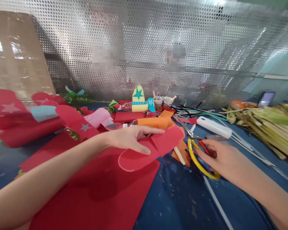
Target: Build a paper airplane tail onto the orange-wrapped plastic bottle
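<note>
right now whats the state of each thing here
Rounded red paper: under the left hand, white curve drawn on it
Scissors: in the right hand's grip, blade gap unclear
Large red sheet: flat
Orange-wrapped bottle: on its side
Yellow-wrapped bottle: on its side
Cardboard: upright
White handle: lying down

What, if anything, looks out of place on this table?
The heap of yellow-green husk-like leaves at far right looks odd: plant matter sharing a dark blue tabletop with red paper cutouts. Orange paper scraps lie loose beside the right hand.
</note>
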`<state>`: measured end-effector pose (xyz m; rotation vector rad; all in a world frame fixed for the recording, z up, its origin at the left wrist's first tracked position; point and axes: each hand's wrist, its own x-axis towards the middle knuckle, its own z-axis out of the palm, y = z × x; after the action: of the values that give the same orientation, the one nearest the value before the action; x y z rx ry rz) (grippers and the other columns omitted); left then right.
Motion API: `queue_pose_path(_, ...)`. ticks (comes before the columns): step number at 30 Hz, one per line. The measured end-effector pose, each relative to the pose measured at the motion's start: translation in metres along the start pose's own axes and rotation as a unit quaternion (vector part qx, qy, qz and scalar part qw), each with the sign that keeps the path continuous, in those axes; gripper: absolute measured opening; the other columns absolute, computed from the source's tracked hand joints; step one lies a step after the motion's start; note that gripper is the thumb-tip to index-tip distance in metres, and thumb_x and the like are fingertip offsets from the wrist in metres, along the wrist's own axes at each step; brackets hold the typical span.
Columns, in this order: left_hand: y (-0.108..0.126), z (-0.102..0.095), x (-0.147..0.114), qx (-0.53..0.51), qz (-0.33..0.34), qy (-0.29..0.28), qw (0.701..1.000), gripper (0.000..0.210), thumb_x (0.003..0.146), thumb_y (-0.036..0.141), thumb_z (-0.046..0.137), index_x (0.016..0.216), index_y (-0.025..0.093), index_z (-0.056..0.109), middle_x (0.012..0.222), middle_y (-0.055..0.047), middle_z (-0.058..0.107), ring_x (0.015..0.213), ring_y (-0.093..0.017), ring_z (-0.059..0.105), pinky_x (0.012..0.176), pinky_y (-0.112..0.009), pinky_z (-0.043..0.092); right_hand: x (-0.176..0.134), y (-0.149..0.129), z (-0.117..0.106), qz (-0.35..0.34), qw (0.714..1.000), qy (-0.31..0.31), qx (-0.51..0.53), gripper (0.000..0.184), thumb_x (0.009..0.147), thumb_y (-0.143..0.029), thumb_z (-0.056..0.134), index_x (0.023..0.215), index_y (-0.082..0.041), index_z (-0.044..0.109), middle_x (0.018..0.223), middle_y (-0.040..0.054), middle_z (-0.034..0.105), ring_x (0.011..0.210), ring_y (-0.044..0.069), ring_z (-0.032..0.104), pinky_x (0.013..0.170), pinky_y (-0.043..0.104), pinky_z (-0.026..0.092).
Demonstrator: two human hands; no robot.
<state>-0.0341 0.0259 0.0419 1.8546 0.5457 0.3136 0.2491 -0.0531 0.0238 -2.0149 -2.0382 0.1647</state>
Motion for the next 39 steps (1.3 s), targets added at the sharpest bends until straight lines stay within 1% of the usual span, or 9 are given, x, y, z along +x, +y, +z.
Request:
queue_pose_path(3, -0.009, 0.014, 0.005, -0.040, -0.013, -0.088, 0.995, 0.059, 0.074, 0.018, 0.071, 0.129, 0.024, 0.052, 0.143, -0.004, 0.045, 0.134, -0.024, 0.036, 0.111, -0.039, 0.026, 0.009, -0.003, 0.000, 0.069, 0.997, -0.039, -0.003, 0.027, 0.081, -0.041, 0.052, 0.093, -0.021, 0.065, 0.073, 0.0041, 0.072, 0.069, 0.024, 0.067, 0.055, 0.029, 0.042)
queue_pose_path(7, -0.029, 0.031, 0.012, -0.121, -0.059, -0.169, 0.976, 0.065, 0.069, 0.027, 0.076, 0.129, 0.021, 0.053, 0.135, -0.006, 0.054, 0.128, -0.028, 0.044, 0.105, -0.038, 0.037, 0.018, -0.006, -0.006, 0.079, 0.996, -0.013, -0.032, 0.031, 0.083, -0.043, 0.053, 0.095, -0.019, 0.067, 0.070, 0.0049, 0.072, 0.068, 0.025, 0.067, 0.052, 0.028, 0.039)
queue_pose_path(16, -0.048, 0.033, 0.014, -0.173, -0.080, -0.158, 0.969, 0.058, 0.062, 0.035, 0.081, 0.115, 0.021, 0.064, 0.118, -0.003, 0.065, 0.113, -0.024, 0.058, 0.092, -0.029, 0.046, 0.070, -0.015, -0.002, 0.051, 0.994, -0.037, -0.092, 0.033, 0.084, -0.045, 0.056, 0.075, -0.014, 0.065, 0.066, 0.0064, 0.066, 0.069, 0.022, 0.064, 0.059, 0.030, 0.043)
queue_pose_path(21, -0.047, 0.032, 0.013, -0.188, -0.075, -0.159, 0.966, 0.055, 0.062, 0.035, 0.081, 0.113, 0.020, 0.066, 0.115, -0.004, 0.067, 0.112, -0.023, 0.058, 0.092, -0.028, 0.045, 0.102, -0.020, 0.009, 0.068, 0.992, -0.053, -0.096, 0.025, 0.090, -0.035, 0.055, 0.106, -0.016, 0.060, 0.105, 0.0056, 0.063, 0.089, 0.018, 0.062, 0.077, 0.037, 0.051)
queue_pose_path(25, -0.048, 0.031, 0.014, -0.181, -0.084, -0.166, 0.966, 0.057, 0.062, 0.037, 0.081, 0.114, 0.021, 0.065, 0.117, -0.004, 0.066, 0.113, -0.024, 0.057, 0.093, -0.030, 0.045, 0.114, -0.019, 0.016, 0.074, 0.992, -0.063, -0.078, 0.029, 0.089, -0.031, 0.057, 0.114, -0.017, 0.056, 0.114, 0.0074, 0.059, 0.096, 0.020, 0.061, 0.080, 0.039, 0.052)
queue_pose_path(31, -0.049, 0.033, 0.014, -0.140, -0.069, -0.171, 0.973, 0.053, 0.068, 0.037, 0.076, 0.117, 0.020, 0.064, 0.118, -0.004, 0.065, 0.114, -0.024, 0.056, 0.092, -0.029, 0.045, 0.082, -0.032, 0.000, 0.019, 0.998, -0.065, -0.009, 0.026, 0.091, -0.032, 0.052, 0.105, -0.011, 0.061, 0.106, 0.0118, 0.064, 0.098, 0.022, 0.061, 0.087, 0.041, 0.046)
queue_pose_path(34, -0.044, 0.033, 0.013, -0.095, -0.047, -0.172, 0.979, 0.047, 0.074, 0.033, 0.072, 0.118, 0.020, 0.063, 0.119, -0.003, 0.065, 0.114, -0.024, 0.055, 0.092, -0.028, 0.043, 0.047, -0.045, -0.007, -0.095, 0.979, -0.159, 0.080, 0.026, 0.084, -0.041, 0.059, 0.098, -0.020, 0.064, 0.096, 0.0027, 0.069, 0.088, 0.016, 0.064, 0.078, 0.025, 0.048)
queue_pose_path(37, -0.036, 0.029, 0.012, -0.041, -0.032, -0.160, 0.986, 0.043, 0.076, 0.027, 0.068, 0.118, 0.021, 0.062, 0.116, 0.000, 0.066, 0.110, -0.022, 0.057, 0.090, -0.027, 0.043, 0.017, -0.050, 0.000, -0.161, 0.929, -0.279, 0.182, 0.036, 0.076, -0.039, 0.067, 0.106, -0.023, 0.061, 0.090, -0.0004, 0.069, 0.077, 0.014, 0.065, 0.065, 0.023, 0.048)
queue_pose_path(39, -0.028, 0.026, 0.010, -0.016, -0.021, -0.133, 0.991, 0.044, 0.076, 0.024, 0.066, 0.119, 0.022, 0.061, 0.120, 0.000, 0.063, 0.111, -0.021, 0.056, 0.092, -0.027, 0.042, 0.008, -0.048, 0.008, -0.168, 0.920, -0.285, 0.212, 0.026, 0.079, -0.031, 0.062, 0.103, -0.022, 0.057, 0.087, -0.0002, 0.068, 0.075, 0.015, 0.063, 0.066, 0.025, 0.046)
